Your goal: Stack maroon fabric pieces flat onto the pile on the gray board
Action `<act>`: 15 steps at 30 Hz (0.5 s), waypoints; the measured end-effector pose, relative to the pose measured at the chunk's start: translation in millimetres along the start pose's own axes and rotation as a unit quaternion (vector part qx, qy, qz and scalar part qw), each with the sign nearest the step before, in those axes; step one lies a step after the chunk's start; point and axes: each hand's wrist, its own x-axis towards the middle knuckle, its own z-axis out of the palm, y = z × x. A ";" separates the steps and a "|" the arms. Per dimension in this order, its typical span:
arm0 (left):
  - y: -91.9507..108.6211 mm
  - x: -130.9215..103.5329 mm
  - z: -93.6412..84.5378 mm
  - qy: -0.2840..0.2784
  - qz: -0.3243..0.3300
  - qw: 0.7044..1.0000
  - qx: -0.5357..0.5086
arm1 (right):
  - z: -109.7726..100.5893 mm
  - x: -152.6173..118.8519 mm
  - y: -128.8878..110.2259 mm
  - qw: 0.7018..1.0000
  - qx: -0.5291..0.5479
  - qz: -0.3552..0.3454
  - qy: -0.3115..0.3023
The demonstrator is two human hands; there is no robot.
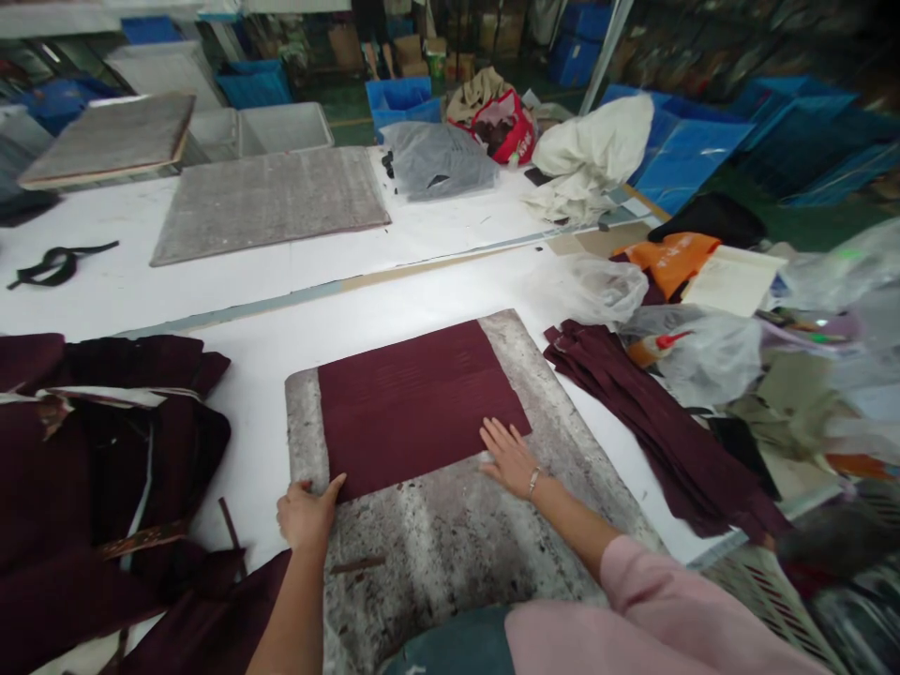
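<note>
A rectangular maroon fabric panel (pixel 422 403) lies flat on a worn, grey-stained board (pixel 436 525). My left hand (pixel 307 514) is at the panel's near left corner, its thumb over the fabric and its fingers curled by the board's left edge. The fingertips' exact hold is partly hidden. Near the opposite front corner, my right hand (pixel 512 457) rests flat on the panel's edge with the fingers stretched out. Something small and pale shows beside its thumb. A thin dark strip (pixel 358 565) lies on the board below the panel.
Piled maroon fabric (pixel 84 497) covers the left side. Long maroon strips (pixel 653 422) lie at right, beside plastic bags (pixel 724 352) and a red-capped bottle (pixel 651 349). Across the white table (pixel 267 291) are another grey board (pixel 274 202), a grey bag (pixel 440 159) and blue bins (pixel 682 141).
</note>
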 end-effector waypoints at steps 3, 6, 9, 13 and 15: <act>-7.8 -6.5 10.7 0.061 0.023 0.997 -0.038 | 1.4 -20.8 44.3 0.998 -0.042 0.053 0.000; -18.2 -13.1 19.2 0.136 0.067 0.980 -0.126 | 7.6 -30.5 64.3 0.997 -0.058 0.060 0.006; -21.9 -18.3 19.8 0.212 0.028 0.955 -0.204 | 15.6 -30.0 67.3 0.996 -0.055 0.068 0.011; -5.5 -40.1 17.8 0.107 0.252 0.949 -0.160 | 21.1 -28.8 70.3 0.997 -0.027 0.069 0.000; 5.3 -56.6 21.4 0.007 0.373 0.922 -0.102 | 22.6 -30.3 75.3 0.997 0.002 0.073 -0.002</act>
